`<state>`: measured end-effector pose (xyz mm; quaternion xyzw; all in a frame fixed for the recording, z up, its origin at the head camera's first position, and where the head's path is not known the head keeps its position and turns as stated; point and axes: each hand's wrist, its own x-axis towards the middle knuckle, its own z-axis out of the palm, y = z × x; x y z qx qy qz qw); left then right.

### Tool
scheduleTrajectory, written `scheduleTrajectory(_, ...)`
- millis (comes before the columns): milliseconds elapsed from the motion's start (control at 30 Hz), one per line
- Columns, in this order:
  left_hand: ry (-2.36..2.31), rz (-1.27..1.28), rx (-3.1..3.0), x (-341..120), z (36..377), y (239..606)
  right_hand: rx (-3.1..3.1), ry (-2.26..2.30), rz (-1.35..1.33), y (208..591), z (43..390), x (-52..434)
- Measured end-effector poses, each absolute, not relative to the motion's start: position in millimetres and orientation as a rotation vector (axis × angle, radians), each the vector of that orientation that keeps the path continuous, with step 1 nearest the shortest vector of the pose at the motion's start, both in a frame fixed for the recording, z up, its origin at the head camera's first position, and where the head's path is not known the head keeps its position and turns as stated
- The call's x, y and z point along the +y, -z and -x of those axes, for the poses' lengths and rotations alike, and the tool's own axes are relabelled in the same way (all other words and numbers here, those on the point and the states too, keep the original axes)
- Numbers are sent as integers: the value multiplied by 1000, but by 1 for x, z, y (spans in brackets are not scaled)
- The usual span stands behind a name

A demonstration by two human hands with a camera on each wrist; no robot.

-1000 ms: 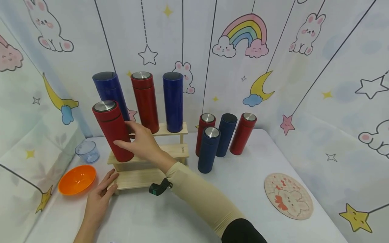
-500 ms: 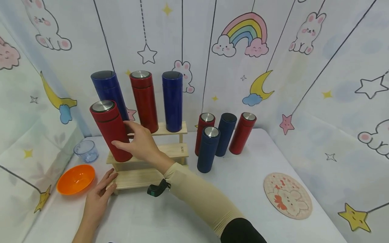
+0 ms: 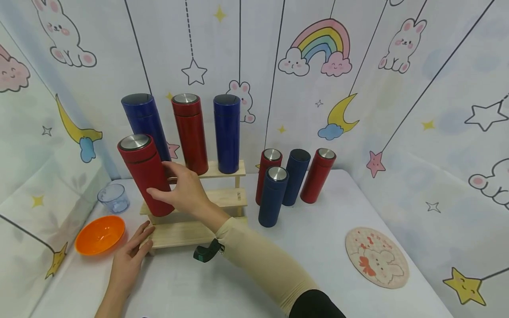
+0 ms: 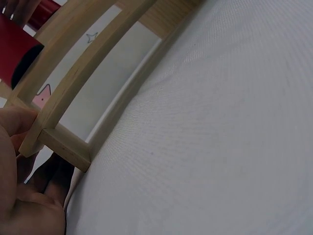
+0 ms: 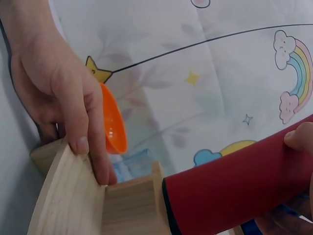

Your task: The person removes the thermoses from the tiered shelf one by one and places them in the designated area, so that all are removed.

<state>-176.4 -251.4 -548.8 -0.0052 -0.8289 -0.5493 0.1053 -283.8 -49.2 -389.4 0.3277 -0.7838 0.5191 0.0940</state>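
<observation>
My right hand (image 3: 184, 187) grips a red thermos (image 3: 145, 174) with a silver lid, thumb in front and fingers behind. The thermos leans over the left end of the middle step of a wooden three-step stand (image 3: 183, 233). Its black base (image 4: 27, 66) shows past the step's edge in the left wrist view. My left hand (image 3: 129, 260) holds the left end of the lowest step, its fingers (image 5: 100, 147) about the board's end. On the top step stand a blue thermos (image 3: 145, 117), a red thermos (image 3: 191, 137) and another blue thermos (image 3: 227, 137).
Right of the stand are red thermoses (image 3: 318, 176) and dark blue thermoses (image 3: 272, 198), grouped on the white table (image 3: 222, 287). An orange bowl (image 3: 100, 235) and a clear glass cup (image 3: 114, 198) sit at left. A round rabbit mat (image 3: 377, 258) lies at right.
The red thermos in my right hand has shifted slightly left and toward me, its base lower over the middle step's front edge. My left hand stays at the stand's end.
</observation>
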Motion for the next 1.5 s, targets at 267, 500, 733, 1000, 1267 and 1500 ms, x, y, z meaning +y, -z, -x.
scheduleTrajectory(267,1623,-6,-2456,-251,179,547,-2249,-1500,-1026,382,281,-43)
scheduleTrajectory(500,1616,-36,-2481,-250,181,544,-2222,-1495,-1019,374,278,-35)
scheduleTrajectory(733,1637,-21,-2459,-250,178,547,-2190,-1512,-1008,374,272,-25)
scheduleTrajectory(1000,1642,-25,-2444,-249,177,546,-2179,-1526,-999,371,265,-14)
scheduleTrajectory(1267,1644,-62,-2487,-249,175,546,-2149,-1520,-1007,377,261,-4)
scheduleTrajectory(1500,1640,-46,-2480,-249,176,547,-2126,-1543,-1010,375,256,7)
